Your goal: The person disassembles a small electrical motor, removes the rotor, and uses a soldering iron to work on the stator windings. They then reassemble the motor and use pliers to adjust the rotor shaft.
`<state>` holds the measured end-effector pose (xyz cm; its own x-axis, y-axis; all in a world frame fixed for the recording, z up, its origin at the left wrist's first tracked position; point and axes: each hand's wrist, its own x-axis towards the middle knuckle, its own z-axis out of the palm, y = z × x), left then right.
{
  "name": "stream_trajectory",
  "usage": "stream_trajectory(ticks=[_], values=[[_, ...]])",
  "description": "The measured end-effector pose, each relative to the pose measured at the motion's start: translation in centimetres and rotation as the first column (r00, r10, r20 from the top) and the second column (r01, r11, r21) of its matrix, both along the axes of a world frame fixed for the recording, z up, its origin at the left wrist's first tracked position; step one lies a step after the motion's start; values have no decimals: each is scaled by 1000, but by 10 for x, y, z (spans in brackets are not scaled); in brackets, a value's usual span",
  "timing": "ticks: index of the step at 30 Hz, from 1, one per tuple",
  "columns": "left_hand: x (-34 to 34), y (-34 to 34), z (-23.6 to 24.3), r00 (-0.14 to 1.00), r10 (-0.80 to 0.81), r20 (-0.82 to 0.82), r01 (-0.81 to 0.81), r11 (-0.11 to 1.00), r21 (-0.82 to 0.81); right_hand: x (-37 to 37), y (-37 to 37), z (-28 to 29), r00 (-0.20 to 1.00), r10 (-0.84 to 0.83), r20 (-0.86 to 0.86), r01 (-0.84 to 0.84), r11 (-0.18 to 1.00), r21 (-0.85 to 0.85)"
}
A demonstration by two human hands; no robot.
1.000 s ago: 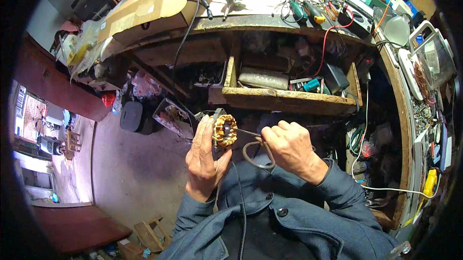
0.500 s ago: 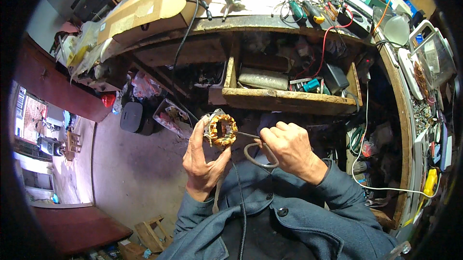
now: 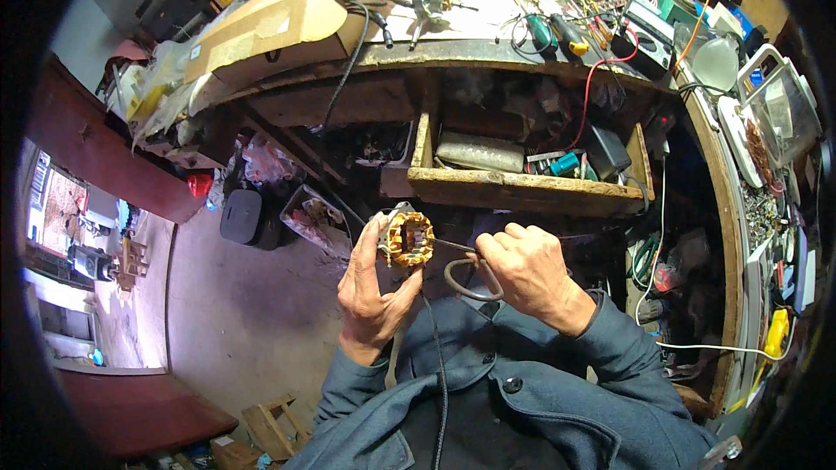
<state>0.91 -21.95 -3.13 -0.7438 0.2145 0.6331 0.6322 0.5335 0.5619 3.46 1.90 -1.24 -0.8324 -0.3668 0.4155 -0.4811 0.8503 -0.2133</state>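
In the head view, my left hand (image 3: 373,291) grips a ring-shaped motor stator (image 3: 412,238) with orange windings around a dark bore and a pale metal frame. Fingers press on its left side, with the thumb below. My right hand (image 3: 531,274) is closed on a grey rod with a large looped handle (image 3: 473,290); the rod's thin straight end reaches the stator's right side, though I cannot tell exactly what it touches. A dark cable (image 3: 435,339) hangs from near the stator down over the jacket front.
Above the hands is a wooden bench with an open drawer (image 3: 522,187), a cardboard box (image 3: 261,34), a metal motor part (image 3: 430,0) and tangled tools and wires. A cluttered shelf (image 3: 727,296) runs along the right. A bin (image 3: 244,217) and crate (image 3: 309,217) stand below, left.
The stator has been tilted back and forth in my left hand and sits slightly further right. My right hand and the rod have shifted slightly right and down. The whole view has shifted a little.
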Motion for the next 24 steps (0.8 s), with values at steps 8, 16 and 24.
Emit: stream_trajectory(ticks=[8, 16, 24], values=[[0, 1, 0, 999, 2, 39, -2, 1000, -2, 1, 0, -7, 997, 56, 61, -53, 997, -56], [0, -1, 0, 999, -26, 27, 28, 996, -85, 3, -7, 10, 996, 73, -44, -77, 990, -115], [4, 2, 0, 996, -77, 39, 79, 994, -74, 0, -13, 6, 997, 59, -58, -63, 994, -86]])
